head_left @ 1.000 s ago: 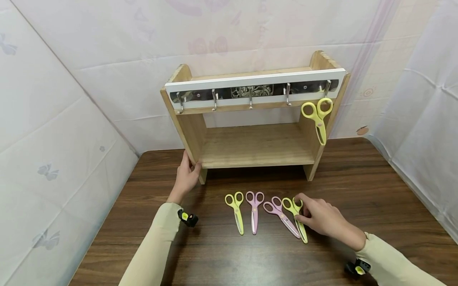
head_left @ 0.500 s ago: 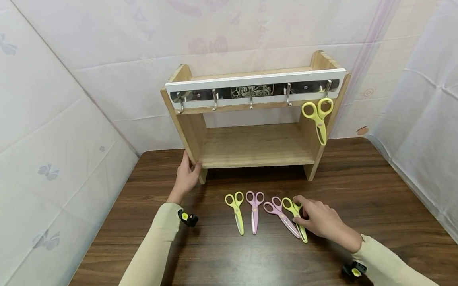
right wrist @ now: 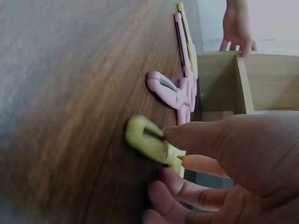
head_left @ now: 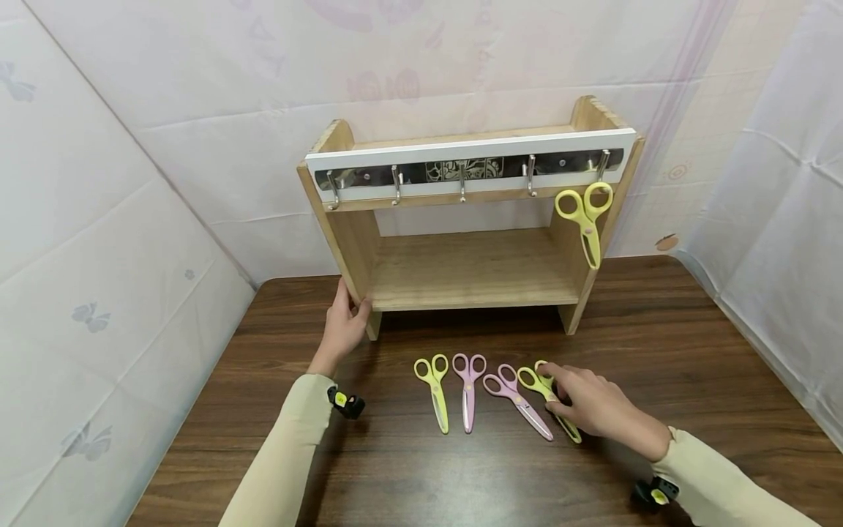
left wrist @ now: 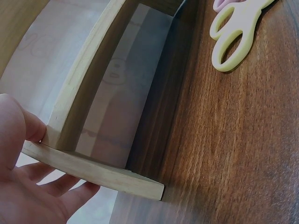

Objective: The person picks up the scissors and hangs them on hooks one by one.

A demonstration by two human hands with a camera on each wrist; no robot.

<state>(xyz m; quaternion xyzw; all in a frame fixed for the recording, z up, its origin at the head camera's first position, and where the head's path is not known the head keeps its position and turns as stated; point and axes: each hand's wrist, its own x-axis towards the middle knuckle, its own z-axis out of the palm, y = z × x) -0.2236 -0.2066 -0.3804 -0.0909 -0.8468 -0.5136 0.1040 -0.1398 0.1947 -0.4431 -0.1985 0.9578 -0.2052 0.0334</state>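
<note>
My left hand (head_left: 342, 329) grips the lower left side panel of a wooden shelf (head_left: 474, 271). In the left wrist view its thumb lies at the panel's inner side and its fingers (left wrist: 70, 189) at the outer side. My right hand (head_left: 596, 402) pinches the rightmost yellow scissors (head_left: 530, 380) on the table between thumb and forefinger, partly covering the handles. To their left lie pink scissors (head_left: 520, 402), a second pink pair (head_left: 468, 391) and another yellow pair (head_left: 435, 391), handles toward the shelf. One more yellow pair (head_left: 588, 223) hangs from the shelf's rightmost hook (head_left: 602, 162).
A white rail (head_left: 470, 143) with several metal hooks runs across the shelf's upper front. The shelf stands at the back of the dark wooden table (head_left: 421, 483). White patterned sheets (head_left: 118, 219) hang behind and at both sides.
The yellow scissors in my right hand have turned, their blade tips swinging right, away from the neighbouring pink pair, which shifted slightly. My left hand stays on the shelf.
</note>
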